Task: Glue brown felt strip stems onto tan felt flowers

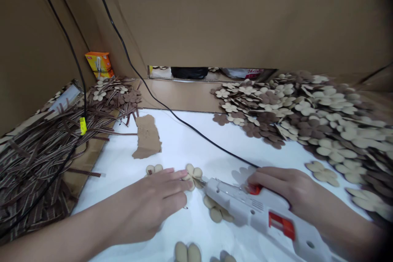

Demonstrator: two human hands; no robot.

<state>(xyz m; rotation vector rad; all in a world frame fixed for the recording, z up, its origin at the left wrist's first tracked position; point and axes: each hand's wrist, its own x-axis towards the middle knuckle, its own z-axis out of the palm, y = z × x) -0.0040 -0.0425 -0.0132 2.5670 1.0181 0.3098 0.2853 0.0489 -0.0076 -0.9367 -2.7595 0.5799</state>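
Note:
My right hand [284,188] grips a white hot glue gun [245,200] with red parts, tilted so its nozzle points left. The nozzle tip meets a beige flower piece [193,172] on the white sheet [190,147]. Flat on the sheet lies my left hand [162,196], fingers stretched out, the fingertips over that flower's left edge. Another beige flower with a dark mark [153,169] shows partly behind the left hand. Under the glue gun's front sits a beige flower [216,211], partly hidden. More petals [188,252] appear at the bottom edge.
Brown and beige flower pieces [331,123] are heaped at right. Brown stitched ribbon strips [39,159] pile up at left, beside a smaller flower heap [116,96]. A black cord [147,88] crosses the sheet. A torn cardboard scrap [147,137] and an orange box [100,63] stand farther back.

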